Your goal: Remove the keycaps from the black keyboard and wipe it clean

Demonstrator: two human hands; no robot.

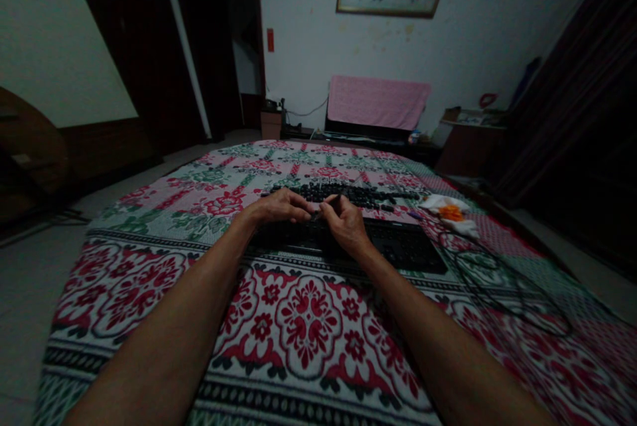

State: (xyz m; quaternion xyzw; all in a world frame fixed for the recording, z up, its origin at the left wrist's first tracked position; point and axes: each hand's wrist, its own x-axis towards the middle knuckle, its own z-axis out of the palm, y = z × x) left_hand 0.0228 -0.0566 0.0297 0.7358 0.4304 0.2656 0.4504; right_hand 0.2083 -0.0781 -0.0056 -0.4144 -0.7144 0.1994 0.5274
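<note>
A black keyboard (405,247) lies flat on the patterned bedspread, partly covered by my hands. Over its far edge, my left hand (283,206) is closed, thumb and fingers brought together toward the right. My right hand (344,220) faces it in a pinch, with the fingertips of both hands almost meeting. A small dark bit shows at the right fingers, too small and dim to name; what the left fingers hold is hidden. Just beyond the hands, many loose black keycaps (348,194) are spread in a heap on the cloth.
Right of the keyboard sits a white cloth or tissue with an orange item (451,212) on it. A black cable (517,313) loops over the bedspread (308,320) at the right. Against the far wall, a pink towel (378,101) drapes over a dark screen-like object.
</note>
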